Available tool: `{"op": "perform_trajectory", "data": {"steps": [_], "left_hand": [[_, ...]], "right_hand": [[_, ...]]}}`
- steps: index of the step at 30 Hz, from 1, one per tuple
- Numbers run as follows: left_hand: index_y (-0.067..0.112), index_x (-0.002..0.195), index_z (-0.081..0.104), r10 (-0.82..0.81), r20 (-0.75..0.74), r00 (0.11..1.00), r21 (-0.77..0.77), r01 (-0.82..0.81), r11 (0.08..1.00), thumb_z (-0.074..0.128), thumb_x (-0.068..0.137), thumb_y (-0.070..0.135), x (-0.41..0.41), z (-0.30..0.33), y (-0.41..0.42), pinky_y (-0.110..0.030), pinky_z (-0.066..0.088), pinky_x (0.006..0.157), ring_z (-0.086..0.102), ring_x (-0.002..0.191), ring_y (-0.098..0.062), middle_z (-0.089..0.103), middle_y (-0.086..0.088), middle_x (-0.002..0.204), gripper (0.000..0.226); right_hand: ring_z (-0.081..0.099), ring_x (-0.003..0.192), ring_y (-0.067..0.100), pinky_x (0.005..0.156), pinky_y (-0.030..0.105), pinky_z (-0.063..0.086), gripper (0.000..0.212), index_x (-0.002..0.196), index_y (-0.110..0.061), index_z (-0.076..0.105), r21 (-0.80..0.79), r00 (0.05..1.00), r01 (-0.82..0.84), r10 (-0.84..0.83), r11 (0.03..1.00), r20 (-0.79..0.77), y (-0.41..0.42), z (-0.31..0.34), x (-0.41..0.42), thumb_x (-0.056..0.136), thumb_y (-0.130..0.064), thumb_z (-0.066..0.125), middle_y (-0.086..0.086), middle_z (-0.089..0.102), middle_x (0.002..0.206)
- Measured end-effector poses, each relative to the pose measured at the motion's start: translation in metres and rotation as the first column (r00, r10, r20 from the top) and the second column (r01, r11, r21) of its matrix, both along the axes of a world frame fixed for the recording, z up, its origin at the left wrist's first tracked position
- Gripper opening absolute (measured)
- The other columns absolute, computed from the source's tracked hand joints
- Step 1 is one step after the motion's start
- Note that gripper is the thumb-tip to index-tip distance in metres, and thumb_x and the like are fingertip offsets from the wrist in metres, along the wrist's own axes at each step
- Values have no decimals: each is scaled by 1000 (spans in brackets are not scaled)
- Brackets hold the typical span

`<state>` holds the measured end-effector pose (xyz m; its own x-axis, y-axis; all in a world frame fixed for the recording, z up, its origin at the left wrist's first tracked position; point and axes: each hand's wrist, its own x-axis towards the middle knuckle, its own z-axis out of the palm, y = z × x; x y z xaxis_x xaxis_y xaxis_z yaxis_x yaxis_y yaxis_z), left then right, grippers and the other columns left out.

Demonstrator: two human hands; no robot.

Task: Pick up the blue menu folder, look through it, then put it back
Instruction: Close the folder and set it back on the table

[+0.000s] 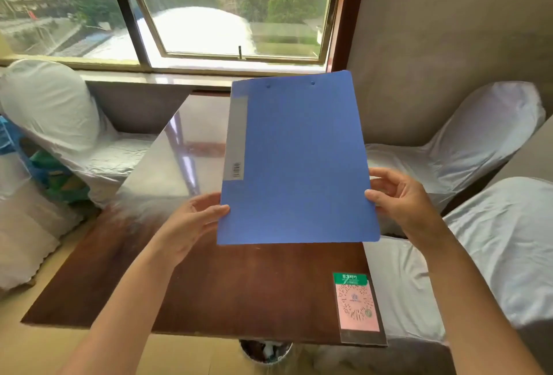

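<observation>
Far left of the left hand: chair (51, 111) in a white, wrinkled cloth cover, colourful blue-green packaging (51, 171) tucked beside it. Behind both hands, window (209, 9) with dark frame, trees and buildings outside.

Left hand (191, 222): thumb on the front of the folder's lower left edge, fingers curled behind it, pinching that edge.

Folder (296, 162) between the two hands, closed, held up off the desk and tilted back toward the window. Flat, matte blue plastic, rounded corners, grey label strip (236, 141) down its left side with a small barcode, two rivet dimples near the top edge. It blocks the far middle of the desk.

Desk (227, 285) under the hands: dark reddish wood, glossy, strong glare on the far half. Below and just left of the right hand, a pink QR sticker (356, 303) with green header lies flat under clear film at the near right corner. Bin (266, 350) under the near edge, partly hidden.

Right hand (401, 198): thumb on the folder's right edge, fingers loosely spread behind, pinching it lightly.

Right of that hand: two more white-covered chairs (478, 141), plain beige wall (449, 30) behind.
</observation>
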<state>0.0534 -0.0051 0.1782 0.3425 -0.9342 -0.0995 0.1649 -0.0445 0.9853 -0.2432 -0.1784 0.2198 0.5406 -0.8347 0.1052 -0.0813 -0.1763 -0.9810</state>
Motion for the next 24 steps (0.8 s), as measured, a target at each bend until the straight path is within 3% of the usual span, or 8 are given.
{"op": "perform_trajectory", "data": {"steps": [3, 6, 12, 18, 21, 24], "left_hand": [[17, 111, 67, -18, 14, 1000, 122, 17, 992, 69, 73, 17, 10, -20, 5, -20, 56, 72, 70, 94, -16, 75, 0, 103, 37], [16, 112, 66, 60, 26, 998, 217, -64, 974, 66, 81, 10, 10, -51, 4, -23, 55, 76, 70, 92, -14, 77, 4, 97, 32], [26, 103, 69, 107, 71, 992, 390, -126, 912, 60, 87, 6, 2, -124, 6, -35, 50, 89, 68, 99, -18, 73, 2, 105, 27], [24, 103, 65, 98, 92, 991, 517, -131, 846, 60, 88, 6, -4, -184, 11, -42, 49, 93, 66, 97, -20, 70, -1, 106, 24], [18, 115, 63, 72, 148, 986, 551, -143, 822, 59, 89, 9, -7, -201, 12, -27, 51, 77, 64, 95, -16, 68, -5, 113, 28], [17, 120, 61, 32, 282, 959, 576, -196, 793, 61, 88, 15, -13, -208, 9, -9, 47, 54, 62, 79, -1, 68, 4, 99, 32]], "right_hand": [[70, 86, 11, 58, 19, 55, 26, 100, -27, 61, 30, 993, 21, -18, 999, -114, 2, -27, 4, 85, -5, 62, -5, 72, 97], [68, 85, 12, 57, 19, 55, 25, 106, -17, 60, 69, 973, 84, -66, 994, -221, 5, -62, 12, 85, -4, 62, 0, 70, 95], [66, 88, 21, 68, 32, 57, 24, 105, -14, 60, 81, 876, 152, -97, 985, -472, 9, -138, 27, 84, -3, 61, 4, 68, 95], [59, 83, 15, 59, 18, 47, 23, 109, -9, 60, 33, 765, 164, -106, 986, -636, 18, -205, 35, 86, -7, 60, 6, 66, 103], [58, 78, 16, 63, 25, 50, 19, 106, -7, 60, 19, 702, 139, -85, 990, -708, 20, -224, 38, 87, -7, 59, 10, 67, 103], [58, 77, 19, 61, 27, 50, 14, 102, -7, 60, -6, 663, 146, -103, 989, -742, 21, -234, 37, 88, -7, 56, 12, 67, 102]]}}
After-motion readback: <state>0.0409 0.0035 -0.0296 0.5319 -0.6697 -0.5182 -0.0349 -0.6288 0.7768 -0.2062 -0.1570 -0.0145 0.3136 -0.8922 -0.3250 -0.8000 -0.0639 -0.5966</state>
